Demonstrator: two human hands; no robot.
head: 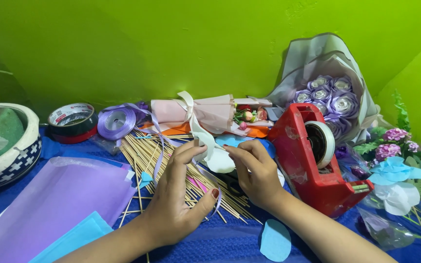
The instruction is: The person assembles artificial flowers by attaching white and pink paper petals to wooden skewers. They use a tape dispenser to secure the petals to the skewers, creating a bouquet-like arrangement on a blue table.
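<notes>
While both forearms come in from the bottom edge, the left hand [174, 195] sits palm-down over the wooden sticks [171, 165], thumb stretched out to the right, fingertips pinched on the white petal [218, 159]. Right hand [254, 170] mirrors it, fingers curled, grip closed on the same petal from the other side. Petal sits between the two hands, just above the sticks, near the middle of the counter. A thin lilac ribbon [159, 158] runs under the left hand and loops out by the thumb.

Around: red tape dispenser [313, 165] just right of the right hand, close to the wrist. Small pink-wrapped bouquet [205, 113] lies behind the hands, white bow on it. Big grey-wrapped bouquet of purple ribbon roses [330, 95] leans on the wall behind the dispenser. Purple ribbon spool [116, 122] and a roll of tape [72, 122] back left. Blue-and-white bowl [13, 163] with green foam far left. Purple paper sheet [59, 199] and a light blue sheet [74, 241] front left. Blue cut-out petal [275, 239] near the right forearm. Blue and white paper flowers [395, 182] far right.

Counter has a blue cloth [230, 238]; wall [171, 44] is bright green.
</notes>
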